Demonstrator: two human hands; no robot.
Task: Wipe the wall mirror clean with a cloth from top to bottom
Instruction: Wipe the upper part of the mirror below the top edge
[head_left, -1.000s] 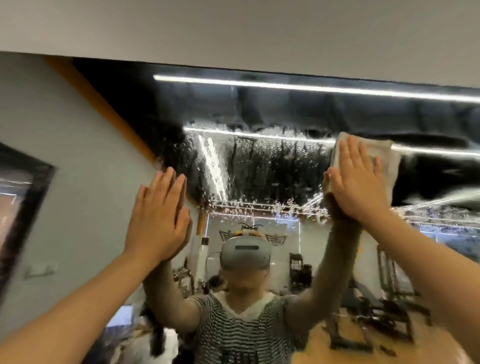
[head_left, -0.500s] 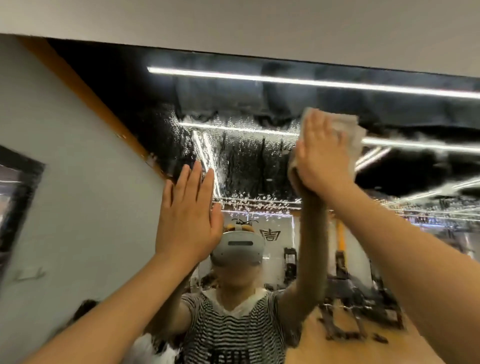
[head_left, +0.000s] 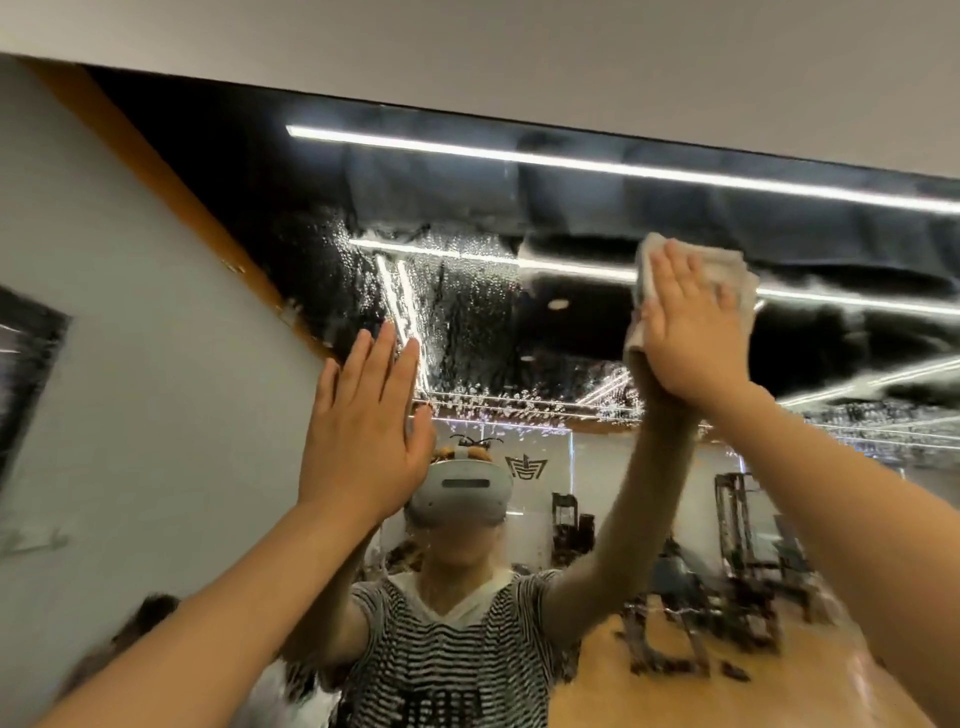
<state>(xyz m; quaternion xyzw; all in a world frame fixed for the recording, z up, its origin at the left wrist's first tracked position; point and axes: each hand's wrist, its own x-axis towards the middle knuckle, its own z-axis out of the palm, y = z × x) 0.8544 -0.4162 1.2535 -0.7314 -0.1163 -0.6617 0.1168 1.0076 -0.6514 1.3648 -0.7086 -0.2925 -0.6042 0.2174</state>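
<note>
Pressing cloth (head_left: 727, 270) on mirror (head_left: 467, 218), droplets (head_left: 457, 291) between hands

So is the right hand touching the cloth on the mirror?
Touching. The head view shows the right hand laid flat, fingers straight, directly on the cloth, pressing it against the mirror.

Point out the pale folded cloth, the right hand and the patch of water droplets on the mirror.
pale folded cloth (head_left: 735, 265), head view, upper right corner beyond the fingertips
right hand (head_left: 691, 332), head view, back of the hand
water droplets (head_left: 467, 312), head view, middle of the wet patch
</note>
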